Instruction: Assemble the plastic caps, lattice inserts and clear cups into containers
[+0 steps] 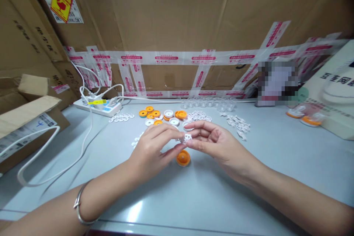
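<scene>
Brown cardboard forms a broad wall [171, 11] across the back, banded with white tape [149, 57] printed in red and bearing a yellow and red label [61, 3] at upper left. Before it spreads a pale grey table [226, 195], glossy near the front edge. At the right a pale box [341, 121] with dark lettering leans in, and at the left stands an open carton [27, 107]. The left hand [152, 142] and the right hand [221, 142] reach over the middle of the table, fingers bent and tips brought close together. A white cable [90, 132] loops down the left side, near a white power strip [110, 109]; a pixelated item, too masked to identify, stands before the wall at the right. A silvery bracelet [78, 203] circles the left wrist. Beyond the hands sit orange caps [143, 113] and white caps [168, 113] in a loose cluster, with a row of clear cups [229, 107] behind to the right. One orange dish [183, 158] lies alone on the near side of the hands. White pieces [236, 122] are heaped past the right hand, and small white discs [121, 118] are grouped beyond the left. Smallest, a white openwork piece [188, 138] is pinched between the thumbs and fingers of both hands, above and just beyond the orange dish.
</scene>
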A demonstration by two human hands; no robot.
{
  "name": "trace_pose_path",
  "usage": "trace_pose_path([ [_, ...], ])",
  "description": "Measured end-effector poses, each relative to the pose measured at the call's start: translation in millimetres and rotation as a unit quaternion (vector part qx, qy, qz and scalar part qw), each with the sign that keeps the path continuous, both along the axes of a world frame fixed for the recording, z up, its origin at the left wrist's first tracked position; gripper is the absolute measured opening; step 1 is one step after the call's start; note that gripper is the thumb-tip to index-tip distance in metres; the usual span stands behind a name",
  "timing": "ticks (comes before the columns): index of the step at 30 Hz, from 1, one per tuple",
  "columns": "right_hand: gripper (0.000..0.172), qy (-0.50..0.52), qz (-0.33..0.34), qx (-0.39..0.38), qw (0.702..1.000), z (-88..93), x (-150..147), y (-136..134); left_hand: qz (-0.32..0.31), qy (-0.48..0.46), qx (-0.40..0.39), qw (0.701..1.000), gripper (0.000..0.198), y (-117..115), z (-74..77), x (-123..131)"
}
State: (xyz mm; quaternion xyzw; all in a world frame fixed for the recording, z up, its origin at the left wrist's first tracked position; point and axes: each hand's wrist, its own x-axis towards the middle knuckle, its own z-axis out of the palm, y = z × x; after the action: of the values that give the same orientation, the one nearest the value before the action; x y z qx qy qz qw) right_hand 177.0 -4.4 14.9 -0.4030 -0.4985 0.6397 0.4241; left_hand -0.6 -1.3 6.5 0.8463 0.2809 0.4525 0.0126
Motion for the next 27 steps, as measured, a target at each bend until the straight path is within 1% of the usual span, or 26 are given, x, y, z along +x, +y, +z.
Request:
trace_pose_path([
  [4,0.038,-0.004,-0.013,-0.001,1.000,1.5,-0.9,-1.2,-0.003,0.002,-0.015,1.000,0.010,0.6,-2.8,0.4],
  [7,0.039,-0.019,-0.038,0.016,0.999,2.8,0.1,1.1,-0.009,0.006,-0.040,0.999,0.019,2.1,-1.3,-2.0],
  [8,0.038,-0.024,-0.048,0.025,0.998,3.1,1.1,2.7,-0.008,0.012,-0.064,0.998,0.024,2.7,0.1,-3.2],
  [10,0.036,-0.031,-0.067,0.036,0.997,3.0,3.8,7.3,-0.004,0.046,-0.145,0.988,0.034,3.5,3.4,-5.6],
  [12,0.034,-0.038,-0.071,0.037,0.996,2.1,7.2,12.8,0.000,0.102,-0.240,0.965,0.042,3.7,5.2,-6.9],
  [14,0.032,-0.053,-0.053,0.040,0.996,0.0,10.2,18.2,-0.002,0.159,-0.313,0.936,0.047,3.2,4.3,-6.3],
  [16,0.027,-0.077,-0.027,0.050,0.995,-3.3,12.2,22.4,-0.004,0.191,-0.351,0.917,0.045,2.5,1.0,-4.2],
  [18,0.023,-0.105,-0.009,0.068,0.992,-7.2,12.9,24.8,-0.006,0.203,-0.361,0.910,0.036,2.3,-3.3,-1.8],
  [20,0.021,-0.131,0.001,0.093,0.987,-10.7,12.6,25.4,-0.005,0.201,-0.356,0.913,0.028,3.4,-7.3,0.0],
  [24,0.017,-0.169,0.026,0.152,0.974,-15.4,11.2,24.6,0.015,0.174,-0.338,0.925,0.022,9.3,-13.7,1.5],
  [27,0.015,-0.204,0.041,0.206,0.956,-18.8,10.2,25.4,0.032,0.156,-0.334,0.929,0.018,13.5,-18.3,2.5],
])
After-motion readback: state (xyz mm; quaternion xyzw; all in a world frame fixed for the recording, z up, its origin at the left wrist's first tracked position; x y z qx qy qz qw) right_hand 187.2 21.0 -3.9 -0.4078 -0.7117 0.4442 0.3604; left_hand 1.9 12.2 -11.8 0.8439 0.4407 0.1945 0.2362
